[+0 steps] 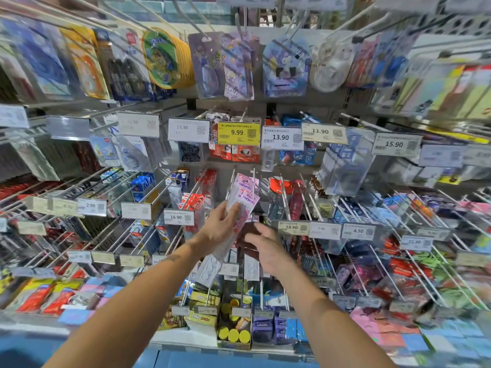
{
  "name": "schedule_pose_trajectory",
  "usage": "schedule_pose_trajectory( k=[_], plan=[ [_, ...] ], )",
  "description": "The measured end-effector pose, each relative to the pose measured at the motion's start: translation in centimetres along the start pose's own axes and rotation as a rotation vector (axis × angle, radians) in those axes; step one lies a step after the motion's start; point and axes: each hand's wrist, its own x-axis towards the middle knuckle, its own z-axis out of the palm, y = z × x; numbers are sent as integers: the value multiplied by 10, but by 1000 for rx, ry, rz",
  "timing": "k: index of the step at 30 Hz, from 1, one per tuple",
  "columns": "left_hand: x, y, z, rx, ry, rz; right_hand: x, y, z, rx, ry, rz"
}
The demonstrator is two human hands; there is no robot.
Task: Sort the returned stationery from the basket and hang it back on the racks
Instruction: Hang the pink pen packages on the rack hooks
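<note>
Pink-topped clear plastic forms the packet (242,205) at the centre of the frame, in the one head view supplied. The left hand (220,227) grips this packet from the left side, thumb and fingers curled round its upper half. The clear lower end of the packet runs down and left below the wrist and shows round white pieces inside. The packet's pink top lies against a bunch of like packets (245,185) hanging on a wire hook just above it. Whether the held packet is itself on the hook cannot be told. The right hand (261,244) sits just right of and below the left, fingers straight and spread and gripping nothing, its fingertips close to the packet's right edge. Contact there cannot be confirmed, as a dark, blurred patch lies between the two hands. The rack (292,106) fills the whole frame with rows of hung goods. A yellow price tag (238,133) reading 9.99 is at upper centre, with a white price tag (282,138) reading 13.90 beside it. A box of yellow-capped tubes (233,333) stands at lower centre, between the forearms.
</note>
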Motion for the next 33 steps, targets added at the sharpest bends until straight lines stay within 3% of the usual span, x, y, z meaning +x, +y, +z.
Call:
schedule_pose_trajectory(
  k=[3, 7, 14, 20, 33],
  plan=[
    [-1, -4, 5, 4, 30, 10, -4, 4, 0, 57, 38, -76],
    [4, -8, 9, -25, 50, 12, -10, 3, 2, -65, 66, -118],
    [-1, -2, 0, 23, -42, 58, -12, 9, 0, -121, 56, -28],
    [6, 2, -15, 108, -101, 76, -19, 33, -26, -542, 118, 127],
    [9, 9, -19, 176, -77, 76, 10, 30, -20, -712, 223, 167]
  ],
)
